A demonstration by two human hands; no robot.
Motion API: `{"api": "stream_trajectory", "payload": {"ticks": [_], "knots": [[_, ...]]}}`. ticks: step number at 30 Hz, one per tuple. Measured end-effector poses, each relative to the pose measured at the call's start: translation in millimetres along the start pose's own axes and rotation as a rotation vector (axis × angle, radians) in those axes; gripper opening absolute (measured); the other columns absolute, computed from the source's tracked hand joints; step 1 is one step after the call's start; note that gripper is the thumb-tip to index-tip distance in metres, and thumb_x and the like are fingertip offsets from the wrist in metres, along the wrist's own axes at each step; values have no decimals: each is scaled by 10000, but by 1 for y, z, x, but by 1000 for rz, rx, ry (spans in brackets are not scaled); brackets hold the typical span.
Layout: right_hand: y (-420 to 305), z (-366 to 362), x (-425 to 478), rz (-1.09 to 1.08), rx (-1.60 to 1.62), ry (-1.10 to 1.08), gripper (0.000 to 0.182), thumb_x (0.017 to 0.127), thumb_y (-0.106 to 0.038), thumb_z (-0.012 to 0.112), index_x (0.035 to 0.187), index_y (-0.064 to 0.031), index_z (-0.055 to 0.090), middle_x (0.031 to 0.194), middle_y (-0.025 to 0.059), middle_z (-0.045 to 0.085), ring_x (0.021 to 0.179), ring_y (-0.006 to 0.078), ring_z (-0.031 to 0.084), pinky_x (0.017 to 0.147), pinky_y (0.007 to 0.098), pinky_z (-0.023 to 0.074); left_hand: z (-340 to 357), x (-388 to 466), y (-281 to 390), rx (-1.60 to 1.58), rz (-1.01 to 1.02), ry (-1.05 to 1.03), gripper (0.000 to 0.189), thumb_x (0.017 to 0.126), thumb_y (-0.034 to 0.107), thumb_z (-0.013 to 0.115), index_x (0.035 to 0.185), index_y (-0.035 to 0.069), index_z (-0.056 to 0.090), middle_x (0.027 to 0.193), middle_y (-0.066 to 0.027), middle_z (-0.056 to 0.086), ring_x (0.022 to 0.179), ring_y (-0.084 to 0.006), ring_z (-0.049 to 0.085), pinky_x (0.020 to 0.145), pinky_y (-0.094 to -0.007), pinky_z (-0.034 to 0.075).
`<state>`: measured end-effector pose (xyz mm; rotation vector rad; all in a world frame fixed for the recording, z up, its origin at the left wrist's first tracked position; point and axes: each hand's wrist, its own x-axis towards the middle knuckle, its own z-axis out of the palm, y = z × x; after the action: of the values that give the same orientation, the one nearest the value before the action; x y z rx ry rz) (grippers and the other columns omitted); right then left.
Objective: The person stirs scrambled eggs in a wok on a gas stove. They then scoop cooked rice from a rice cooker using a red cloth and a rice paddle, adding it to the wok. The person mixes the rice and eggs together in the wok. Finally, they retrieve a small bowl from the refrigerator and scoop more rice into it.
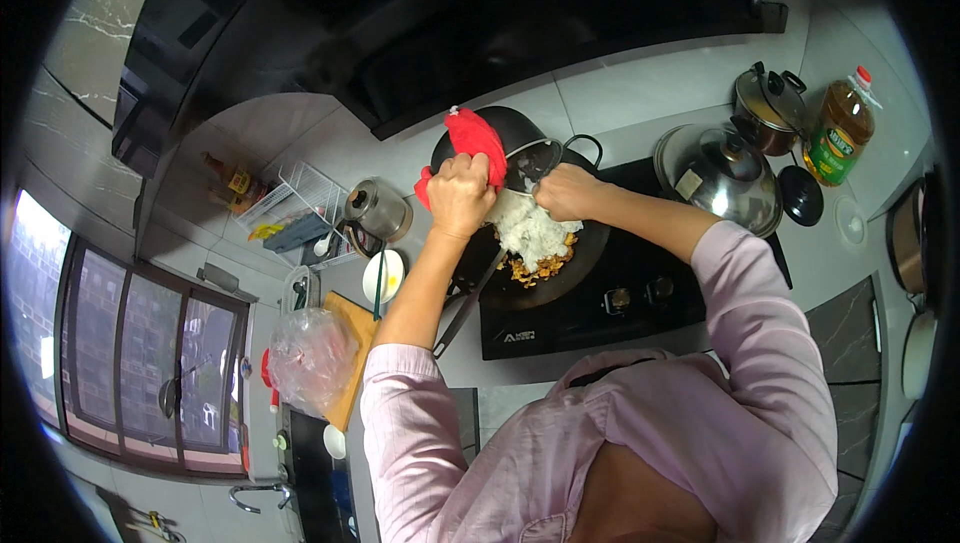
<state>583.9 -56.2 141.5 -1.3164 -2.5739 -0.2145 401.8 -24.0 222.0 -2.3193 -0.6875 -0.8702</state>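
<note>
A dark wok (592, 262) on the black gas hob (555, 329) holds browned chopped food (536, 271), with a clump of white cooked rice (532, 232) on top. Above it, a dark pot (517, 127) is tipped with its mouth towards the wok. My left hand (463, 190) grips a red cloth (478, 142) against the pot's side. Curled at the pot's lower rim, just over the rice, is my right hand (566, 194); its fingertips and anything in them are hidden. A long-handled spatula (469, 310) leans on the wok's left edge.
Right of the wok stand a domed steel lid (724, 175), a lidded pot (769, 104) and an oil bottle (840, 127). To the left are a white bowl (384, 277), a steel canister (379, 209), and a plastic bag (313, 359) on a cutting board (349, 393). A range hood (525, 33) hangs ahead.
</note>
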Motion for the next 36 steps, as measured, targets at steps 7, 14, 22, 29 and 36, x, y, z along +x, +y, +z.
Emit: {"api": "stream_trajectory", "payload": {"ticks": [7,14,22,29,36], "knots": [[-7,-19,-25,-21,-210,318,158,545,-73,585,642,50,563,561,147,572,479,243,586,421,345,450,-7,14,-8,3,-32,61,225,510,75,654,641,105,474,628,-61,509,601,-257,549,475,-371,443],[5,-46,12,233,-52,406,94,567,-42,575,622,33,580,617,161,596,565,276,615,474,397,469,-1,17,-40,-700,-666,3,181,622,-32,567,788,24,615,708,-80,638,594,-139,579,587,-255,464],[-23,-53,42,-32,88,165,90,606,-105,588,636,-33,632,614,134,612,614,293,625,546,385,502,-9,3,-51,-1090,-901,-81,276,620,-162,516,833,-11,604,738,-14,593,640,-104,544,618,-238,468],[-16,-47,24,-354,-38,49,109,609,-119,596,641,-22,635,627,138,615,631,292,626,561,390,499,-1,-26,-72,-1177,-954,16,284,581,-152,496,814,-21,593,742,-46,607,629,-141,575,631,-263,491],[-9,-87,3,364,446,40,177,680,-62,521,761,43,637,801,214,633,775,329,631,688,413,506,-7,-27,-63,-1248,-964,98,305,565,-124,496,837,-24,592,748,-59,609,636,-148,578,645,-266,495]]}}
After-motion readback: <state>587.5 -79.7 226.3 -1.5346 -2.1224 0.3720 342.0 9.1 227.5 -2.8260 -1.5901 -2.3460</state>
